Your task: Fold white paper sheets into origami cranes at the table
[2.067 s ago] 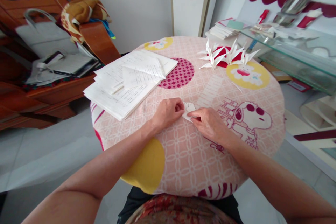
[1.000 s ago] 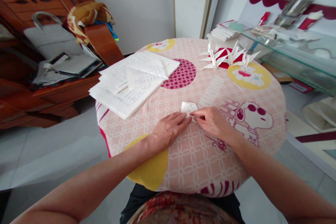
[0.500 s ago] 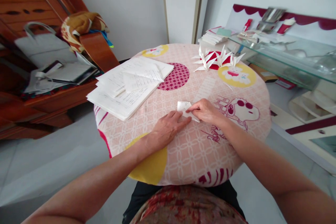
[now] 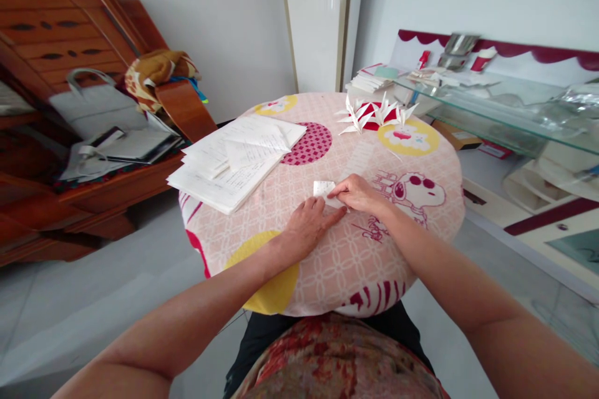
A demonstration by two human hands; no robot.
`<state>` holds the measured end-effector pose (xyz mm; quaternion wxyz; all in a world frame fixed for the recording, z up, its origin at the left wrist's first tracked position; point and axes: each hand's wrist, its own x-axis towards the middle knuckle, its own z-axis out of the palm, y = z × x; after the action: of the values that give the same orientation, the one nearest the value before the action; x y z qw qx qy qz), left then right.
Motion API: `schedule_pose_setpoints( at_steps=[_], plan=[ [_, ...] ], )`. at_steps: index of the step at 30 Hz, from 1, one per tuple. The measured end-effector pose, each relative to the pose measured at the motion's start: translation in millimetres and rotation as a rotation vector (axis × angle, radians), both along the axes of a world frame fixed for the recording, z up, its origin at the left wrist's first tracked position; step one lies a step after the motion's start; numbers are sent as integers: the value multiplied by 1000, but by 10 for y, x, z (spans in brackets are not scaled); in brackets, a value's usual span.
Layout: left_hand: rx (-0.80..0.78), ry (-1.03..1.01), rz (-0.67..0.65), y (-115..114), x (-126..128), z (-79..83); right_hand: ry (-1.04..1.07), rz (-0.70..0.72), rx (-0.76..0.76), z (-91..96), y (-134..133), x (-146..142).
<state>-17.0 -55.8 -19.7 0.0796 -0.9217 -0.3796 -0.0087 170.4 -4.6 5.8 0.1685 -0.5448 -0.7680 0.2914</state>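
Note:
A small piece of folded white paper (image 4: pixel 322 187) with faint writing lies on the tablecloth in front of me. My left hand (image 4: pixel 306 227) rests flat on its near left part, fingers stretched out and the tip of one reaching along the lower edge. From the right, my right hand (image 4: pixel 359 193) presses the paper, index finger extended and the other fingers curled in. My hands hide much of the sheet, so its full shape cannot be seen. Beyond my right hand lies a pale lined strip (image 4: pixel 358 159).
Stacked written sheets (image 4: pixel 238 168) lie on the round table's left. Several white paper cranes (image 4: pixel 386 115) stand at its far right. A glass shelf (image 4: pixel 505 109) adjoins the right side; a wooden bench (image 4: pixel 116 196) with a bag (image 4: pixel 96 103) is left.
The view has tilted up slightly. My left fingertip has slid a little right along the paper's lower edge, covering its pointed corner more. My right hand stays nearly in place.

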Motion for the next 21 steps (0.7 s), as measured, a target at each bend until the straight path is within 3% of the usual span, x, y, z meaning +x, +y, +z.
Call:
schedule_pose_setpoints(
  at_steps=[7,9,13,17,21],
  plan=[
    [-51,-94,-123,-43,-111,-2,45,-73,33,-71,-47,-4],
    [-135,-211,-49,-3,-145,15,87,-127,31,-106,-58,-10],
    [-186,-513,289,252,-109,6,114,-207,42,-164,-30,-27],
    [-158,-557,362,601,-5,-53,182,-262,-37,-199,25,-29],
    [-354,-750,395,804,39,-85,322,-327,-151,-187,49,-20]
  ],
)
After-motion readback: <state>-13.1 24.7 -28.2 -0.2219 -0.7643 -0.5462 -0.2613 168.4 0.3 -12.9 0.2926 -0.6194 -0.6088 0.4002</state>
